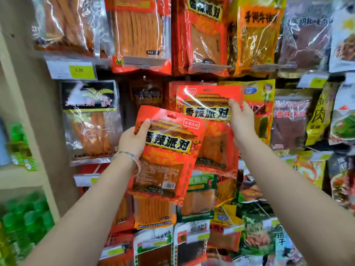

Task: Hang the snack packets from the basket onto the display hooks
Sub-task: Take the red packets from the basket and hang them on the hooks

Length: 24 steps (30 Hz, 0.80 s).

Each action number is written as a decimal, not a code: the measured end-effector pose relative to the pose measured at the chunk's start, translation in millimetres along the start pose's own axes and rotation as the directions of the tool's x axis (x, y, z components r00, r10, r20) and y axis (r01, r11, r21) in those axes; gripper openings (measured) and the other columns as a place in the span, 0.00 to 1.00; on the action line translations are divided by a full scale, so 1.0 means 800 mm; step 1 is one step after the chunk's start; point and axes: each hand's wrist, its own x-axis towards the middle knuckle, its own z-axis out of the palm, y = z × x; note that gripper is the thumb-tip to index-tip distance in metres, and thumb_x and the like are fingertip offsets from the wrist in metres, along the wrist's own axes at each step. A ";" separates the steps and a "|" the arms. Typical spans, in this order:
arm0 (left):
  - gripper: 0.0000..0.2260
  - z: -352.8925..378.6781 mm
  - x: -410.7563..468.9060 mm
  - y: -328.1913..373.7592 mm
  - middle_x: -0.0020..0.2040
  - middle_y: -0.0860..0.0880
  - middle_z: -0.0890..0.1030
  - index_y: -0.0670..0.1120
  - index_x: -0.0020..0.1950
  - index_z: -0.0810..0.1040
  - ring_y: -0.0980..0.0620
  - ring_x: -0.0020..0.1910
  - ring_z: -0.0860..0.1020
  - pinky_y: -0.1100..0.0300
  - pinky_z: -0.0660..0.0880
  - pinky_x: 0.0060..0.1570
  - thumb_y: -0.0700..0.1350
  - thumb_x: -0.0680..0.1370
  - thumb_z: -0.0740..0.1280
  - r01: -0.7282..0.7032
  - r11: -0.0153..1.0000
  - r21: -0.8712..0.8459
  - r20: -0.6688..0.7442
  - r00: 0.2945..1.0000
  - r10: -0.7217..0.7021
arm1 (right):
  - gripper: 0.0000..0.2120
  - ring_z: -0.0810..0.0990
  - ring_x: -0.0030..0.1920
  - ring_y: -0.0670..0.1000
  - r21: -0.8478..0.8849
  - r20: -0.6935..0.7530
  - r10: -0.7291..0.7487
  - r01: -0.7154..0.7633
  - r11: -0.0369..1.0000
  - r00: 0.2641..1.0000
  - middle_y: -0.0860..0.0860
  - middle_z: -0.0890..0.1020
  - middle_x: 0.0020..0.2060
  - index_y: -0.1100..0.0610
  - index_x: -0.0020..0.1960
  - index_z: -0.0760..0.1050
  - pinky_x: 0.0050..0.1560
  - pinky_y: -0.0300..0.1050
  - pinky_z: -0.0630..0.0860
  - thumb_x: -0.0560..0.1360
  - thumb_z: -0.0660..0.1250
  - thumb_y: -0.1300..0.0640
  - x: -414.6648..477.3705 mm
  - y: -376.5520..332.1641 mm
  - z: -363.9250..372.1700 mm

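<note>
While left grip (132, 140), right grip (241, 121) hold packets (169, 150), hanging snacks (138, 31) behind.

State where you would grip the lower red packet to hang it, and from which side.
Probably pinch the lower red packet at its upper left edge, from the left, as the left hand does: the border is flat and thin, and the hang hole is uncovered.

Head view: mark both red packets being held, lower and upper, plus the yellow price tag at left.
lower held packet (169, 144), head view, title band
upper held packet (208, 112), head view, title band
yellow price tag (81, 71), head view, its middle
</note>
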 end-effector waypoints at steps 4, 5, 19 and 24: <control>0.23 0.019 0.011 0.009 0.40 0.42 0.80 0.47 0.42 0.77 0.42 0.41 0.79 0.47 0.76 0.48 0.66 0.74 0.59 0.025 0.999 -0.037 -0.015 1.000 -0.026 | 0.11 0.76 0.53 0.50 0.050 0.076 0.004 -0.008 0.999 0.997 0.50 0.80 0.51 0.51 0.55 0.77 0.55 0.48 0.72 0.77 0.61 0.49 0.040 -0.005 0.015; 0.23 0.023 0.013 0.010 0.39 0.43 0.79 0.47 0.42 0.77 0.43 0.40 0.79 0.48 0.76 0.47 0.66 0.74 0.59 0.028 0.998 -0.057 -0.025 0.999 -0.030 | 0.07 0.77 0.48 0.50 0.064 0.093 -0.004 -0.002 0.998 0.996 0.49 0.80 0.45 0.50 0.49 0.77 0.49 0.46 0.73 0.77 0.61 0.50 0.048 -0.006 0.019; 0.20 0.060 0.019 0.018 0.34 0.48 0.79 0.52 0.32 0.77 0.48 0.36 0.78 0.56 0.73 0.37 0.66 0.73 0.61 0.051 0.993 -0.103 -0.164 0.984 -0.067 | 0.10 0.78 0.48 0.54 0.082 0.202 0.110 -0.128 0.988 0.973 0.57 0.79 0.46 0.59 0.52 0.77 0.47 0.47 0.71 0.76 0.63 0.53 0.110 0.045 0.037; 0.20 0.064 0.018 0.016 0.35 0.50 0.81 0.50 0.35 0.78 0.48 0.38 0.81 0.50 0.78 0.45 0.66 0.73 0.62 0.087 0.989 -0.116 -0.150 0.983 -0.104 | 0.24 0.73 0.54 0.52 -0.130 0.030 -0.073 0.076 0.989 0.997 0.54 0.72 0.57 0.60 0.65 0.66 0.50 0.33 0.67 0.74 0.69 0.52 0.097 0.061 0.025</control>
